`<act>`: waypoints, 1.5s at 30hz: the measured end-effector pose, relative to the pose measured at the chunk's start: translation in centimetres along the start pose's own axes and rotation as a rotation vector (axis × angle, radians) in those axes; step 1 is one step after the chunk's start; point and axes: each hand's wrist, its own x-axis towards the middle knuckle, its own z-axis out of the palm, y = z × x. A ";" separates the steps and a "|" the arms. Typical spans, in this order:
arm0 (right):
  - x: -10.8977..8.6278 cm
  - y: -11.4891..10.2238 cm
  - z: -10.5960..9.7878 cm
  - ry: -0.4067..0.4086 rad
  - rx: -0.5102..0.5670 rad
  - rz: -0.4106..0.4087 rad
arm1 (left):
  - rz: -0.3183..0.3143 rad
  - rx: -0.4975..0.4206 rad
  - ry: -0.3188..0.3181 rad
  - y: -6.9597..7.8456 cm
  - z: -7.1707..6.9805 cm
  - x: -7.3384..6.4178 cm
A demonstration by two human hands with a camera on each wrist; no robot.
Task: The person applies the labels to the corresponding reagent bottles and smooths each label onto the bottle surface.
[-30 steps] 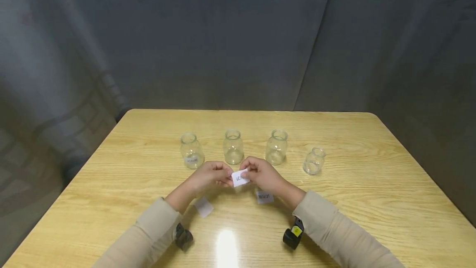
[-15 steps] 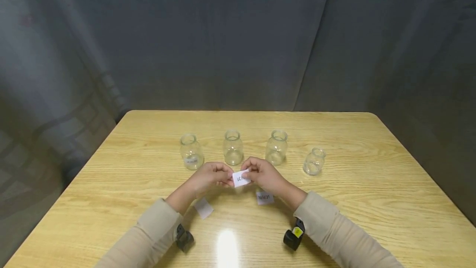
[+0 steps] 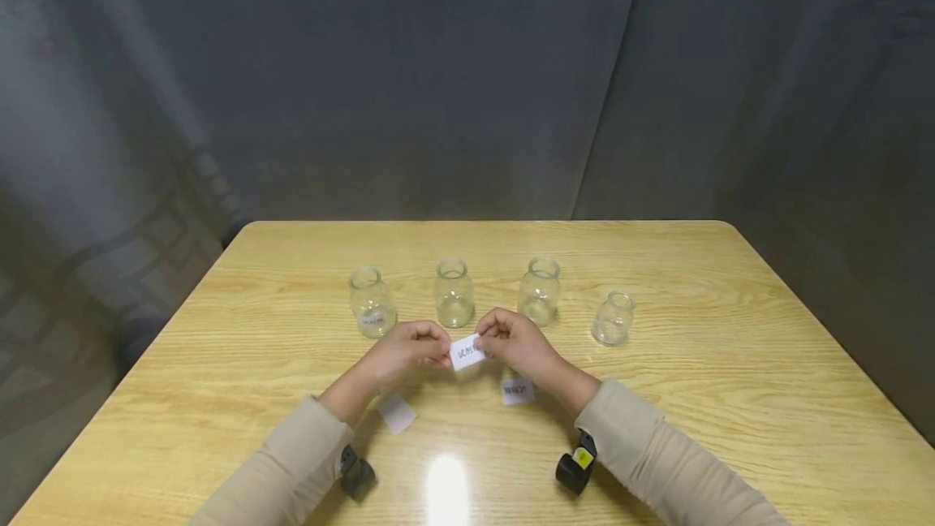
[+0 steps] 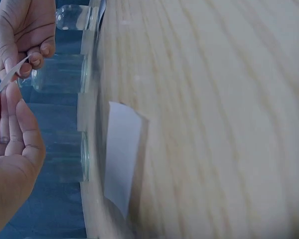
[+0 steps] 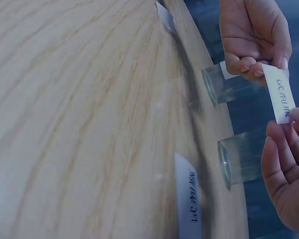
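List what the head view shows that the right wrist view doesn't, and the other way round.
Only the head view: the beige sleeves, the wrist cameras and the small jar at the row's right end.

Only the right wrist view: the palm sides of the left grip and right grip, and the part of the writing on the held slip that is covered in the head view.

Both: the held slip, a written slip and a plain-looking slip on the table, and the labelled jar.
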 end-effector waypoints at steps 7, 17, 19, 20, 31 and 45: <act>0.0 0.3 0.3 0.004 0.030 -0.014 | 0.006 0.016 0.018 -0.1 -0.2 0.0; -0.3 0.5 1.4 -0.144 0.043 -0.051 | -0.005 -0.006 -0.035 0.0 0.5 0.1; -0.3 0.6 1.5 -0.142 0.054 -0.037 | -0.012 0.004 -0.046 -0.1 0.5 0.1; -0.3 0.6 1.5 -0.141 0.058 -0.034 | -0.010 0.016 -0.052 -0.1 0.5 0.1; -0.5 0.8 1.4 -0.160 0.062 -0.059 | -0.009 0.041 -0.099 -0.4 0.4 0.2; -0.9 0.5 1.5 -0.117 0.107 -0.055 | -0.010 -0.009 -0.038 -0.4 0.4 0.0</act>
